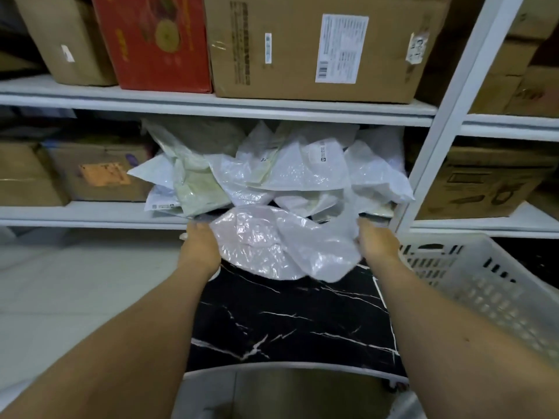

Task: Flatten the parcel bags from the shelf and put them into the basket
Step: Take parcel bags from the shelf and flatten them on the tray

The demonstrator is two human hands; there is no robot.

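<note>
Crumpled parcel bag [272, 243] between both hands

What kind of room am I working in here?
Probably a stockroom or parcel storage room: white metal shelving carries brown cardboard boxes, and a heap of crumpled white plastic parcel bags fills the lower shelf.

I see dim, flat indoor light, soft blur throughout, glare on the crinkled translucent plastic parcel bag [272, 243], and white metal shelf [211, 105] edges bowing from wide-angle distortion.
</note>
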